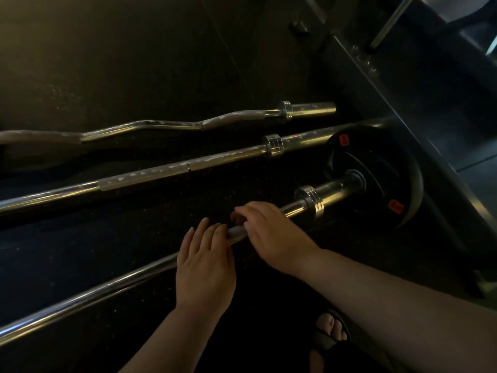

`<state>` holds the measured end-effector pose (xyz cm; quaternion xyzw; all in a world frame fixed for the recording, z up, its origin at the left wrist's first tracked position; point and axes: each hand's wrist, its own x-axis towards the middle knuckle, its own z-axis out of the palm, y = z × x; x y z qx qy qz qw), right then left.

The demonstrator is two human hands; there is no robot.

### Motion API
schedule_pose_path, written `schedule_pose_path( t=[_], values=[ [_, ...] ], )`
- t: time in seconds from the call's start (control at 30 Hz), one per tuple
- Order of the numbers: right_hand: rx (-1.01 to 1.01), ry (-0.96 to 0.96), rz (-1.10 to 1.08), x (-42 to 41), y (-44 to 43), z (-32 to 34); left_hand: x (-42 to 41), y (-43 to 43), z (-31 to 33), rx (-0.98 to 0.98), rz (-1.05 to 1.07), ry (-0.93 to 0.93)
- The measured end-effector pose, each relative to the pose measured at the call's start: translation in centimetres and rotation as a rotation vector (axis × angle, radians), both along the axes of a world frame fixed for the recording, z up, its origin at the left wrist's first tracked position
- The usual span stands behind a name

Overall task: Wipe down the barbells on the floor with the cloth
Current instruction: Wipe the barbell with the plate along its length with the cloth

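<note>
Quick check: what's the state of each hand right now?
Left hand: open, straight fingers touching the nearest long chrome barbell.
Right hand: fingers curled round that barbell.

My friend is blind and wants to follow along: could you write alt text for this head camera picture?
A person's left hand lies flat on the nearest barbell while the right hand curls over it, near its black weight plate. A second straight barbell and a curl bar lie beyond on the dim gym floor; no cloth shows.
</note>
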<state>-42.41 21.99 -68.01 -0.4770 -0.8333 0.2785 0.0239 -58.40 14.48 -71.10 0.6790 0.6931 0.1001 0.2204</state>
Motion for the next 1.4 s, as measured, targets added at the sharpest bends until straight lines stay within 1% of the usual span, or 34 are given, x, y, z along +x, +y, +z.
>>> schedule_pose_path(
  t=[0.03,0.13,0.2,0.27,0.33,0.4,0.47,0.53,0.6,0.67,0.73,0.77,0.8,0.87,0.93,1.07,1.1,1.17,1.23,1.3,1.33,1.4],
  values=[
    [0.032,-0.019,-0.040,1.0,0.7,-0.2,-0.1,0.0,0.0,0.014,-0.003,-0.009],
    [0.094,-0.159,-0.296,2.9,2.7,-1.2,-0.3,0.0,-0.4,0.050,-0.018,-0.009],
    [0.090,-0.180,-0.368,1.9,2.6,-1.3,-0.2,-0.2,-0.6,0.057,-0.023,0.006],
    [0.059,-0.104,-0.316,0.1,1.1,-0.9,-0.1,-0.2,-0.7,0.050,-0.009,0.022],
    [0.010,-0.011,-0.125,-1.2,-0.9,-0.3,-0.1,-0.2,-0.6,0.032,-0.006,0.031],
    [-0.028,0.010,0.004,-0.7,-0.9,0.1,-0.2,-0.2,-0.4,0.030,-0.019,0.016],
    [0.034,-0.070,-0.031,1.0,1.2,-0.5,-0.6,-0.2,-0.2,0.041,-0.027,-0.026],
    [0.062,-0.149,-0.231,2.5,3.1,-0.9,-1.1,-0.4,-0.2,0.033,-0.051,-0.035],
    [0.086,-0.193,-0.347,2.2,2.7,-1.2,-1.5,-1.0,-0.3,0.008,-0.024,0.036],
    [0.090,-0.118,-0.320,0.7,0.8,-1.3,-1.5,-1.4,-0.2,-0.012,0.069,0.109],
    [0.015,0.024,-0.185,-0.8,-1.2,-0.7,-1.4,-1.3,0.0,-0.046,0.104,0.107],
    [-0.032,0.066,-0.115,-0.9,-1.5,-0.5,-1.3,-1.2,0.0,-0.053,0.108,0.091],
    [-0.059,0.081,-0.061,-0.6,-1.4,-0.3,-1.3,-1.1,0.0,-0.054,0.111,0.078],
    [-0.005,0.042,0.006,0.8,-0.3,-0.6,-1.5,-1.1,0.0,-0.057,0.116,0.072],
    [0.063,0.012,-0.016,1.8,0.4,-1.1,-1.7,-1.2,0.2,-0.057,0.116,0.060],
    [0.109,0.008,-0.299,1.8,0.1,-1.9,-1.9,-0.9,0.1,-0.035,0.089,0.020],
    [0.114,0.006,-0.336,1.4,-0.3,-1.9,-1.8,-0.9,0.0,-0.030,0.093,0.018],
    [0.086,0.017,-0.283,0.2,-1.2,-1.7,-1.5,-1.1,-0.2,-0.021,0.114,0.024],
    [0.017,0.047,-0.116,-0.2,-1.6,-0.8,-1.4,-1.3,-0.4,-0.019,0.121,0.051],
    [-0.006,0.027,0.023,1.1,-0.6,-0.5,-1.6,-1.5,-0.6,-0.006,0.118,0.067],
    [0.013,-0.005,0.015,2.0,0.2,-0.7,-1.7,-1.6,-0.7,0.000,0.113,0.068],
    [0.064,-0.053,-0.152,3.7,1.5,-1.2,-1.9,-1.7,-0.8,0.015,0.105,0.074]
  ],
)
